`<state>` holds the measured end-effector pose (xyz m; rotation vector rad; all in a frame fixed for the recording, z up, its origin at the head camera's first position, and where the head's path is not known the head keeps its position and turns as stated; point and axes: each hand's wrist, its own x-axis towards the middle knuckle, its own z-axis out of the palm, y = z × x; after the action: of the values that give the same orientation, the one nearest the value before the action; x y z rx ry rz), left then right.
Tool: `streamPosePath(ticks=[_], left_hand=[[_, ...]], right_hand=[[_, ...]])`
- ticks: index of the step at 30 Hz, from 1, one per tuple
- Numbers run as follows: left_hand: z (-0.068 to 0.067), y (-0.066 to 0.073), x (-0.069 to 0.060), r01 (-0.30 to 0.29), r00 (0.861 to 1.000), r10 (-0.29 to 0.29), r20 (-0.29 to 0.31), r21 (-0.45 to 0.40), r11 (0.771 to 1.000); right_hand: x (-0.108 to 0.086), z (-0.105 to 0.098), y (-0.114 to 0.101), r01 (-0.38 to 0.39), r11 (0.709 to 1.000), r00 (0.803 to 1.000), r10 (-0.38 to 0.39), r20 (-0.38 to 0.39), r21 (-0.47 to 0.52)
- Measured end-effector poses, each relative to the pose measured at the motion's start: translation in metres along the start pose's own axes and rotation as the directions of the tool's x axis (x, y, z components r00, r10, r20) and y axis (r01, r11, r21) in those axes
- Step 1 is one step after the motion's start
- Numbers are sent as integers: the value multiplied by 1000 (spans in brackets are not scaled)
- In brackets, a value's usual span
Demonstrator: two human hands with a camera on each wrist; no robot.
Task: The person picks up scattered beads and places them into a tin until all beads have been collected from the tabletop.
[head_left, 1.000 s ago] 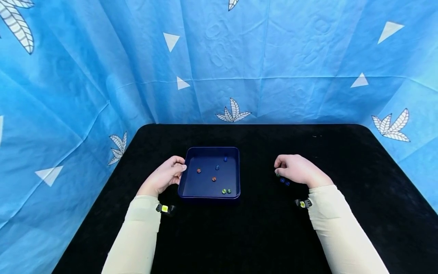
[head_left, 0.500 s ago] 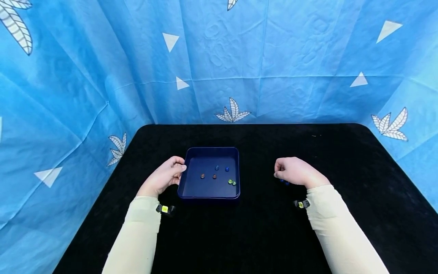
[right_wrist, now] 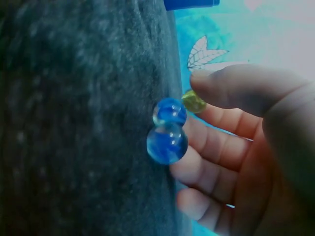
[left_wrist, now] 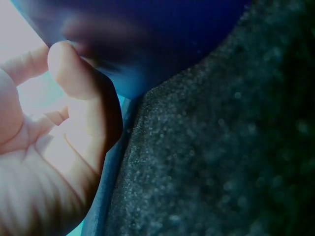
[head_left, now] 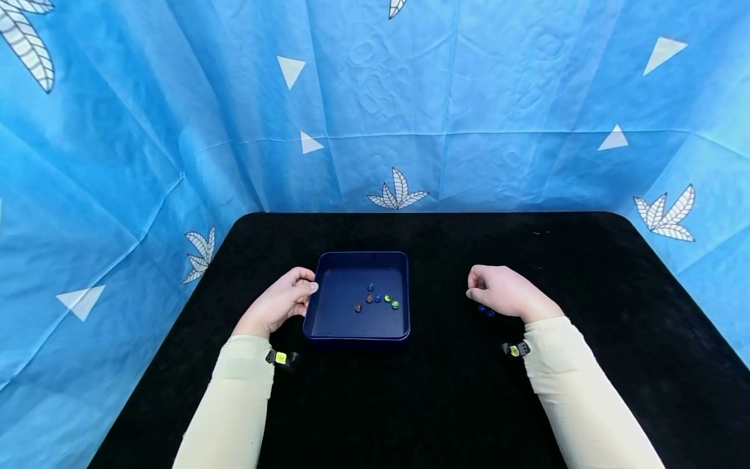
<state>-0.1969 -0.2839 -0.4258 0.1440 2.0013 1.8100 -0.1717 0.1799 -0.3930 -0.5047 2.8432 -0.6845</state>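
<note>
My left hand (head_left: pixel 280 301) grips the left rim of a dark blue square tray (head_left: pixel 357 331), thumb over the edge. In the left wrist view the tray's underside (left_wrist: pixel 162 34) shows beside the thumb. Inside the tray lie several glass marbles: orange-brown, blue and green, among them a green marble (head_left: pixel 395 305). Over the cloth to the tray's right, my right hand (head_left: pixel 506 291) pinches a yellow-green marble (right_wrist: pixel 194 101) between thumb and forefinger. Two blue marbles, a nearer marble (right_wrist: pixel 167 143) and a farther marble (right_wrist: pixel 170 112), rest on the cloth by the curled fingers.
A black cloth (head_left: pixel 439 404) covers the table, and its far corners are rounded. Behind and to the sides hangs a blue curtain (head_left: pixel 498 85) with white leaves and triangles.
The marbles in the tray have rolled together toward its middle and right. The right hand has closed on the green marble beside the two blue ones. The left hand keeps its grip.
</note>
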Motion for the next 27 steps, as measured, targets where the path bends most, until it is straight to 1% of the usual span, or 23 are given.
streamPosePath(ticks=[6, 10, 14, 17, 21, 27], left_hand=[[0, 0, -1, -2, 1000, 2, -1, 1, 1000], [-1, -1, -1, 1, 1000, -1, -5, 1, 1000], [-1, -1, 0, -5, 1000, 5, 0, -2, 1000], [-2, -2, 1, -8, 1000, 8, 1, -4, 1000], [-2, -2, 1, -5, 1000, 5, -6, -2, 1000], [-1, -2, 1, 0, 1000, -1, -7, -17, 1000]], right_hand=[[1, -2, -6, 32, 999, 999, -31, -43, 20], [2, -4, -8, 37, 999, 997, -35, -62, 33], [2, -8, -10, 33, 999, 995, -29, -100, 43], [1, -12, -13, 39, 998, 989, -32, -143, 43], [2, -18, -20, 71, 997, 978, -63, -198, 31], [1, -24, -35, 124, 992, 962, -116, -246, 17]])
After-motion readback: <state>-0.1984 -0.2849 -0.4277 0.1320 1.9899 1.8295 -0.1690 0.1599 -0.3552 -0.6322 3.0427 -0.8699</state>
